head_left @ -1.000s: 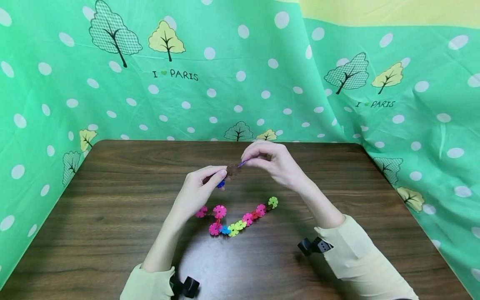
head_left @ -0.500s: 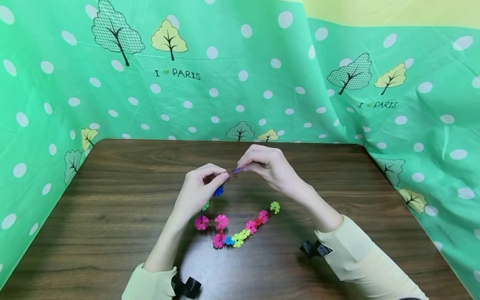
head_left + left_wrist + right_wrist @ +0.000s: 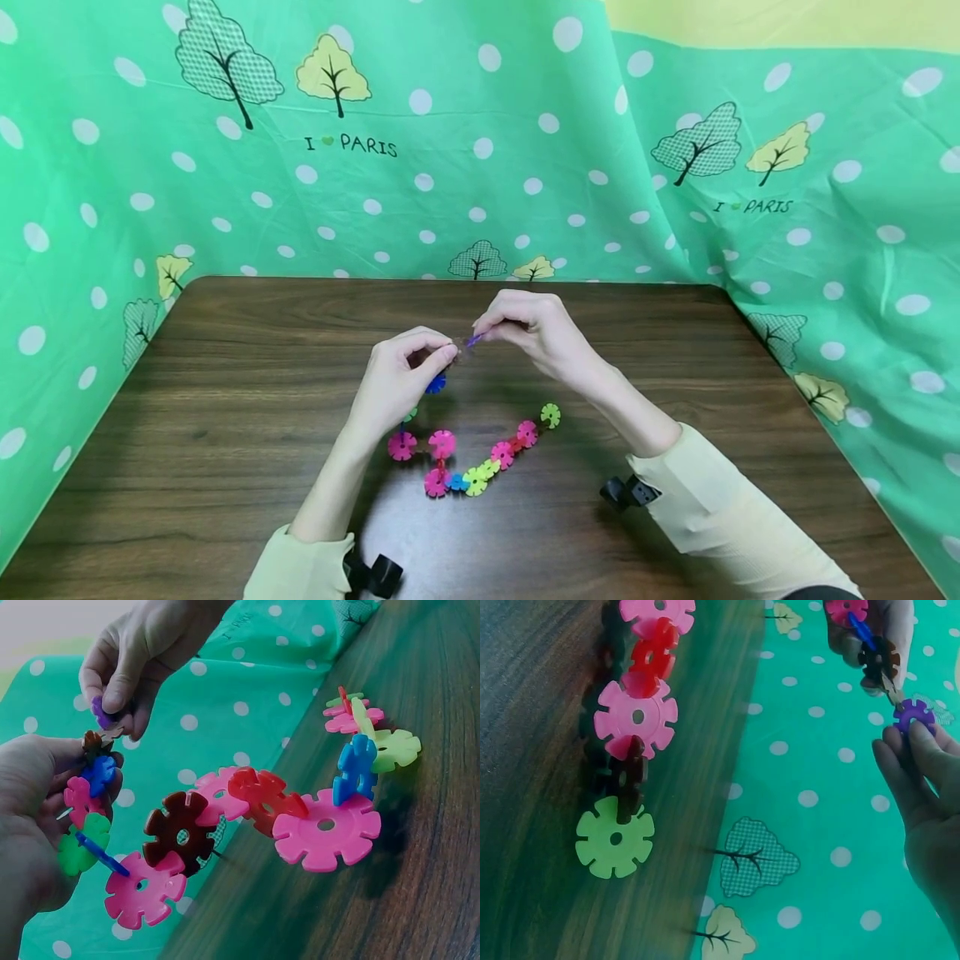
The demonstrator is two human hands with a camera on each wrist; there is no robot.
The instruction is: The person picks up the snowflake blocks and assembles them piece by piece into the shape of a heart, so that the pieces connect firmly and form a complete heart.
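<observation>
Both hands meet above the table over a chain of slotted snowflake discs. My left hand [image 3: 401,379] pinches the chain near its upper end, by a dark brown disc [image 3: 879,661]. Below it hang a blue disc [image 3: 99,776], a pink one and a green disc [image 3: 88,841]. Between thumb and fingers, my right hand [image 3: 540,333] pinches a purple disc [image 3: 915,715]. Its rim is right at the slots of a lighter brown disc [image 3: 112,733], seen edge-on beyond the dark brown one. Fingers partly cover these pieces in the head view.
The chain's remainder curves over the wooden table [image 3: 247,417], through pink discs [image 3: 437,482] and a light blue one to a green end disc [image 3: 615,838]. A green dotted cloth [image 3: 420,192] hangs behind the table. Wrist cameras [image 3: 628,493] stick out from both cuffs.
Over the second, my right hand has come slightly left and down with the purple disc. The brown disc has turned edge-on, and the chain has shifted nearer the body. The last half second shows little motion.
</observation>
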